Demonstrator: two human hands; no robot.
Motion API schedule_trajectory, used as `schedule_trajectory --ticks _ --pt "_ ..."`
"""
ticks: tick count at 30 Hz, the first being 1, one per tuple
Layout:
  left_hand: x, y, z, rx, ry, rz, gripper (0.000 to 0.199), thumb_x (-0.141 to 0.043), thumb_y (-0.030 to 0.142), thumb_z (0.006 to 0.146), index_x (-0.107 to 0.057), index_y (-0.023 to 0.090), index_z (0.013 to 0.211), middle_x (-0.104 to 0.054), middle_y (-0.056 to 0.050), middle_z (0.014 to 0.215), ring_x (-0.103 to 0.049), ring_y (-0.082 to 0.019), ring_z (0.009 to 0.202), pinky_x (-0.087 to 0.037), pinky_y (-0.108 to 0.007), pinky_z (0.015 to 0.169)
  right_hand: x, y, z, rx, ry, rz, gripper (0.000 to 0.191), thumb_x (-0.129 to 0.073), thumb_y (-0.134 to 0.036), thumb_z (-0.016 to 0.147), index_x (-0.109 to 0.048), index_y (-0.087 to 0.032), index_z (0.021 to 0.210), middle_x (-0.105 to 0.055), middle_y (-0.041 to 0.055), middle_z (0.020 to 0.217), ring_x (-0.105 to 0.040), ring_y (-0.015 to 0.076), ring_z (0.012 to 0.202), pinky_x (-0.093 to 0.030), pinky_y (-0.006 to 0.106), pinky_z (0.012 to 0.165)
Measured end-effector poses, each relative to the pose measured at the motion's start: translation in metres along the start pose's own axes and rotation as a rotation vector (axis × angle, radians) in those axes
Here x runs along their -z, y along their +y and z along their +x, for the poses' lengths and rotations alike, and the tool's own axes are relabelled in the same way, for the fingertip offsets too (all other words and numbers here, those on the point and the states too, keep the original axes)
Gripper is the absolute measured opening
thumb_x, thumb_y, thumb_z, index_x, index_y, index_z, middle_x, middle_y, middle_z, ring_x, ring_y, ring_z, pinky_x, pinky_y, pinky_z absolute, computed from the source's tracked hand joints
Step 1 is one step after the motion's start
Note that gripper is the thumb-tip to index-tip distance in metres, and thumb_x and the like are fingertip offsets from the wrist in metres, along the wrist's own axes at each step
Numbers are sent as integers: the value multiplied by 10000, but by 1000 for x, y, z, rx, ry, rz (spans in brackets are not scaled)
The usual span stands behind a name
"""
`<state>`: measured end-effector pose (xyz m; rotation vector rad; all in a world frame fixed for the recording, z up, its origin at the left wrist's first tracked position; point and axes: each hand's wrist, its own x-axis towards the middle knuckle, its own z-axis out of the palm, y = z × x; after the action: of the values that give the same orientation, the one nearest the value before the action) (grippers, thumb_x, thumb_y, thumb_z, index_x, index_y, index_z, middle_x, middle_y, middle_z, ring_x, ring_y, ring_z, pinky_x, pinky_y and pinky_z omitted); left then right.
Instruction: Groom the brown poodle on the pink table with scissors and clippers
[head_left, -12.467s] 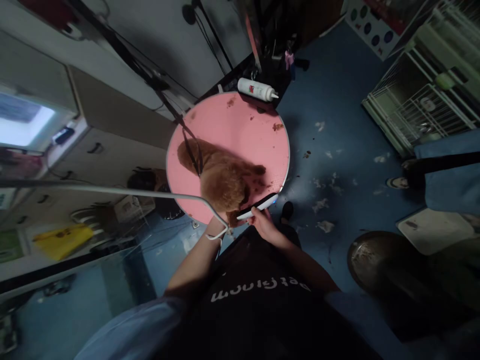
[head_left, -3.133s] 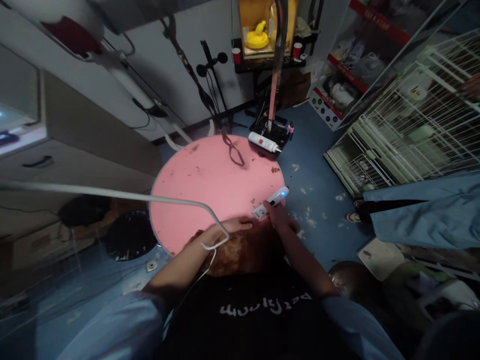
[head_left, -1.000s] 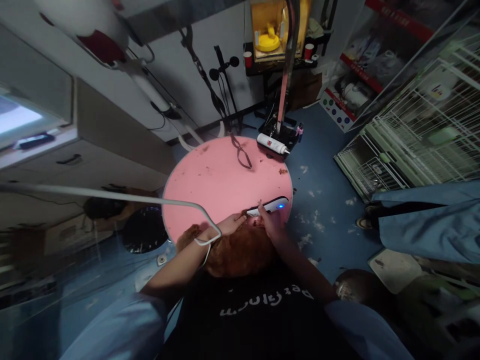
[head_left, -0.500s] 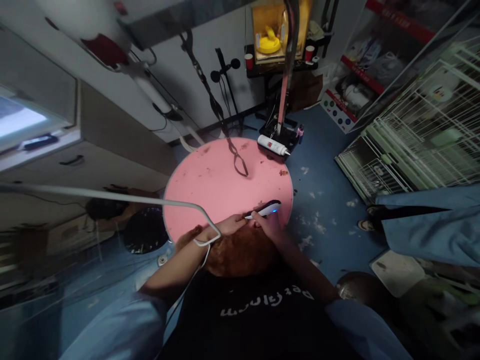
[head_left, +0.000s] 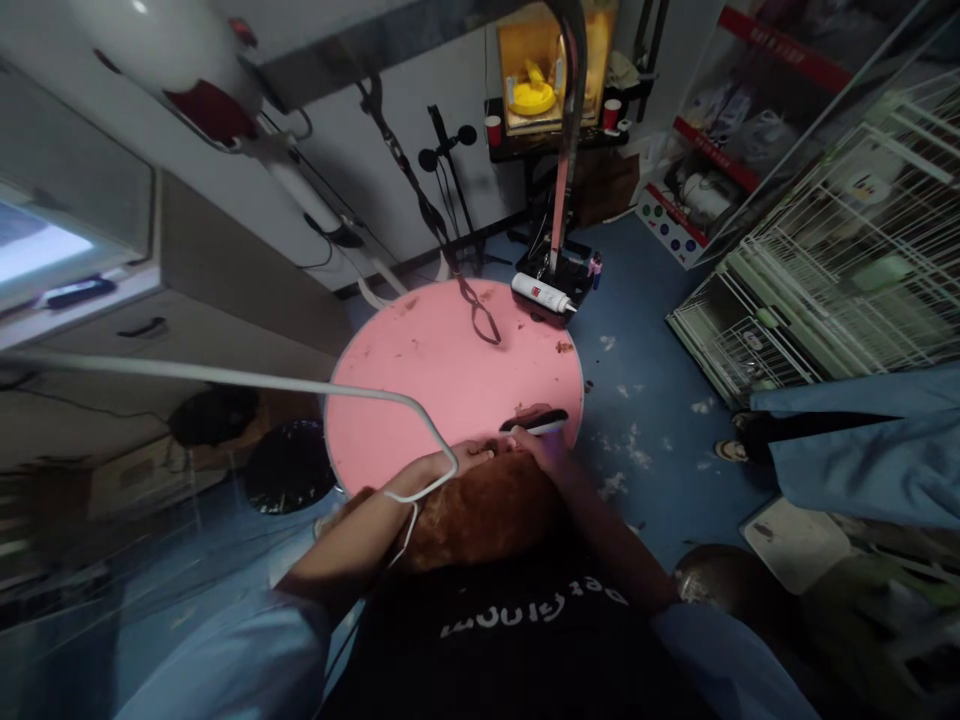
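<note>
A curly brown-furred animal [head_left: 480, 515], its kind not clear, lies against my black apron at the near edge of the round pink table [head_left: 405, 365]. My left hand [head_left: 466, 457] is closed at the animal's far side, around what looks like a small dark paw. Held in my right hand [head_left: 541, 445] is a black and white hair clipper [head_left: 536, 422], with its narrow end toward my left fingers. The clipper's tip and the paw are partly hidden by my fingers. A white cable [head_left: 360, 388] crosses over my left forearm.
A dark loop strap [head_left: 484, 320] hangs over the table from an overhead bar. A white bottle [head_left: 541, 294] lies in a black tray at the far edge. Wire cages [head_left: 862, 270] and a person in blue clothing [head_left: 862, 450] are at the right, a cabinet [head_left: 232, 270] at the left.
The clipper has turned in my right hand, its blue light no longer clearly showing. My left hand has shifted slightly down, and the cable bend has moved right. The view has tilted a little.
</note>
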<state>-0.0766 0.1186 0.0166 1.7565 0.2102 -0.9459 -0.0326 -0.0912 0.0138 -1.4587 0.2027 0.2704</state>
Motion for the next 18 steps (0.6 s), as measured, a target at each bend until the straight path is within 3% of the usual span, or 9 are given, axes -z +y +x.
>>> schedule_trajectory --ticks 2,4,9,14,18 --pt "-7 10 20 10 -34 2 411 -602 540 764 -650 135 815 -624 -57 685 -535 -169 662 -422 -275 595 1 0 -1 -53 2 -68 207 -676 -320 603 -551 -220 733 -621 -4 732 -612 199 769 -500 340 766" --pt "-7 14 28 21 -51 27 426 -613 558 736 -615 132 737 -559 -21 616 -478 -139 611 -393 -259 567 1 1 -3 -35 -49 -83 165 -647 -297 620 -590 -214 751 -630 10 786 -608 207 822 -486 348 802" --pt "-3 10 17 -1 -45 49 415 -575 563 732 -534 155 665 -431 24 549 -358 -102 531 -280 -241 483 -2 9 -9 119 -226 -32 257 -631 -222 625 -620 -220 882 -633 23 975 -593 208 970 -449 375 928" --pt "-11 11 19 21 -47 -11 303 -492 450 774 -464 178 644 -356 48 516 -268 -79 460 -202 -245 455 -5 15 -10 196 -148 -132 261 -633 -211 643 -597 -219 902 -635 30 936 -604 213 940 -476 396 905" --pt "-11 12 25 2 -12 60 254 -458 378 803 -489 171 660 -409 29 543 -320 -91 476 -234 -250 467 -4 18 -12 272 -166 -230 284 -636 -224 669 -610 -225 952 -644 40 978 -602 215 974 -476 394 926"
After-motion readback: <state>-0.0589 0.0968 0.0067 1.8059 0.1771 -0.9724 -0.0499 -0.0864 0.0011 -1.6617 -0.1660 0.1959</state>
